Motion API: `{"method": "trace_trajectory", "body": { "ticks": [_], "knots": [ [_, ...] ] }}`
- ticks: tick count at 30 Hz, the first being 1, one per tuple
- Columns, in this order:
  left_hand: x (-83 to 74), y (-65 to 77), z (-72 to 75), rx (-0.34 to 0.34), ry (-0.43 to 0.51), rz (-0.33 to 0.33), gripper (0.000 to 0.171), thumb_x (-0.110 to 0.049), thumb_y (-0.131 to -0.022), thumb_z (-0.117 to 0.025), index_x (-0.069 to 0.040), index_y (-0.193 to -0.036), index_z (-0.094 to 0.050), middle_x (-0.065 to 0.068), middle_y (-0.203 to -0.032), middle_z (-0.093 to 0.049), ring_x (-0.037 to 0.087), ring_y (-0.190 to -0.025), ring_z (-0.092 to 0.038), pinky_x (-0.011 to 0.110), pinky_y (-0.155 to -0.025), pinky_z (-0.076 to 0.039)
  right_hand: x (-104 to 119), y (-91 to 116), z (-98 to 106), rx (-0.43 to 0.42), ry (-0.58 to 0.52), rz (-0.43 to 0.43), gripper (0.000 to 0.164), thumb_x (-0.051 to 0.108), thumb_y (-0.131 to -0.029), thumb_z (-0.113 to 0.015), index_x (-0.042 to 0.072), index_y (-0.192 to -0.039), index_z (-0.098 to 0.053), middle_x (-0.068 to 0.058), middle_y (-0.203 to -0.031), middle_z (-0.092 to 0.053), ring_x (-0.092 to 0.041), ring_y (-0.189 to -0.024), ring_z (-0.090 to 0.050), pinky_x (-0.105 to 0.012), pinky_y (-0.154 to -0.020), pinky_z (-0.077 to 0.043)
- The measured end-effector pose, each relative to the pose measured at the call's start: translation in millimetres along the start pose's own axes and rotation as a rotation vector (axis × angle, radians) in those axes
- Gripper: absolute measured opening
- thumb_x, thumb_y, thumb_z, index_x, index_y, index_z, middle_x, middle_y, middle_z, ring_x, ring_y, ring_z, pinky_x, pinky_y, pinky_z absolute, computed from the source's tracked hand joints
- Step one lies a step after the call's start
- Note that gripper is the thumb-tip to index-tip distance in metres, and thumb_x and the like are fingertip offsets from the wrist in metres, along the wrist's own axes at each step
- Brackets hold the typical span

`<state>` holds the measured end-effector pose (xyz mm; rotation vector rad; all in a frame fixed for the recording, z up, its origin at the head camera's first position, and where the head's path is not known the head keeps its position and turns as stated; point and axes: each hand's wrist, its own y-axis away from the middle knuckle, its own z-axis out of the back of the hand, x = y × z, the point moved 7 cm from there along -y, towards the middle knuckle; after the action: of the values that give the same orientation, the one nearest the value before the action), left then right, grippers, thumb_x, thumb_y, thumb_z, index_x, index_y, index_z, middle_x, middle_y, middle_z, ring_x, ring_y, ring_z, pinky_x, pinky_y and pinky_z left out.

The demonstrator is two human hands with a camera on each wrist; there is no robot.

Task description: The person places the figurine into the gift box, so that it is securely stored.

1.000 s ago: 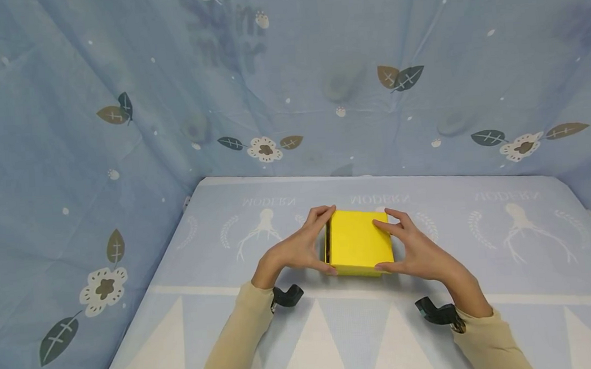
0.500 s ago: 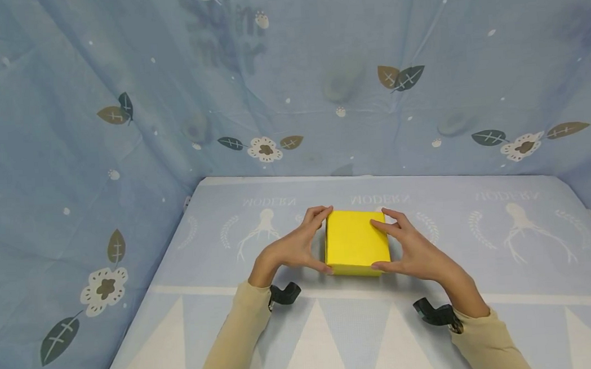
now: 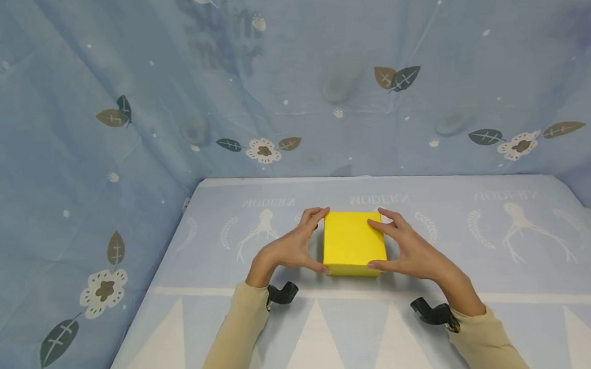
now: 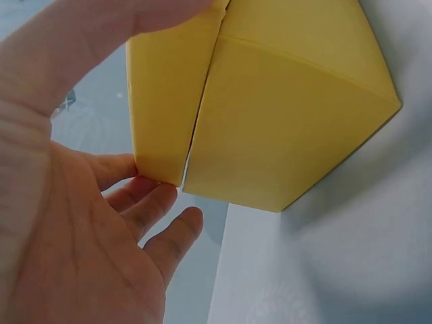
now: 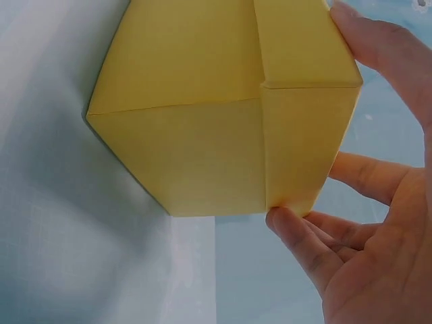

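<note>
Yellow box [image 3: 354,242] sitting closed on the blue mat [image 3: 483,263], flaps folded flush, left hand [image 3: 290,248] and right hand [image 3: 412,249] pinching opposite sides thumb-and-fingers, apparently just squaring up, with only letting go seemingly left.

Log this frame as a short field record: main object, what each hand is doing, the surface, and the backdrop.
object: yellow box, closed, resting on the mat
left hand: left hand grips the box's left side, thumb at the near corner, fingers at the far one
right hand: right hand grips the right side the same way
surface: pale blue printed mat
backdrop: blue floral cloth
wrists: black camera mounts, beige sleeves
</note>
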<state>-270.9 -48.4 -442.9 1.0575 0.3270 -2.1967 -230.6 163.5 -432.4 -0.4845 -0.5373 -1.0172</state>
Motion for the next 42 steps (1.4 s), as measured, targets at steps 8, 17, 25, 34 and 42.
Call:
{"method": "trace_trajectory", "body": {
  "ticks": [8, 17, 25, 34, 42],
  "knots": [
    [5.8, 0.7, 1.7, -0.007, 0.009, 0.007, 0.131, -0.027, -0.064, -0.093, -0.018, -0.159, -0.003, 0.006, -0.156, -0.008, 0.022, -0.146, -0.023, 0.039, -0.120, -0.026, 5.0, -3.1, -3.7, 0.002, 0.023, 0.002, 0.089, 0.042, -0.075, -0.084, 0.004, -0.146, -0.045, -0.024, -0.157, -0.021, -0.046, -0.134, -0.040, -0.060, -0.102, -0.043],
    [8.0, 0.0, -0.1, -0.009, 0.028, 0.004, 0.131, -0.022, -0.065, -0.093, -0.018, -0.159, -0.001, 0.004, -0.158, -0.006, 0.021, -0.147, -0.021, 0.037, -0.120, -0.026, 4.4, -3.1, -6.9, -0.020, 0.025, -0.012, 0.088, 0.037, -0.074, -0.086, 0.004, -0.145, -0.047, -0.022, -0.158, -0.021, -0.042, -0.129, -0.044, -0.058, -0.100, -0.046],
    [10.7, -2.2, -1.8, -0.006, 0.022, -0.020, 0.129, -0.020, -0.067, -0.091, -0.013, -0.159, 0.000, 0.006, -0.159, -0.005, 0.022, -0.148, -0.020, 0.036, -0.120, -0.026, 2.4, -3.7, -9.7, -0.018, 0.026, -0.014, 0.086, 0.040, -0.077, -0.083, 0.003, -0.145, -0.045, -0.025, -0.157, -0.021, -0.044, -0.132, -0.043, -0.060, -0.101, -0.044],
    [18.0, -4.0, -7.1, 0.029, 0.038, 0.057, 0.129, -0.022, -0.067, -0.092, -0.012, -0.159, -0.001, 0.006, -0.159, -0.005, 0.023, -0.147, -0.023, 0.037, -0.120, -0.027, -5.8, -3.8, -16.9, 0.010, 0.001, -0.034, 0.086, 0.040, -0.078, -0.082, 0.003, -0.146, -0.045, -0.025, -0.158, -0.019, -0.047, -0.136, -0.037, -0.062, -0.103, -0.041],
    [24.2, -3.5, -10.5, 0.038, 0.077, 0.082, 0.129, -0.020, -0.067, -0.092, -0.014, -0.159, -0.001, 0.005, -0.159, -0.005, 0.023, -0.147, -0.023, 0.038, -0.120, -0.027, -8.4, -4.9, -20.1, 0.023, -0.011, -0.045, 0.087, 0.042, -0.078, -0.081, 0.003, -0.146, -0.044, -0.024, -0.158, -0.019, -0.047, -0.139, -0.033, -0.063, -0.104, -0.039]
  ]
}}
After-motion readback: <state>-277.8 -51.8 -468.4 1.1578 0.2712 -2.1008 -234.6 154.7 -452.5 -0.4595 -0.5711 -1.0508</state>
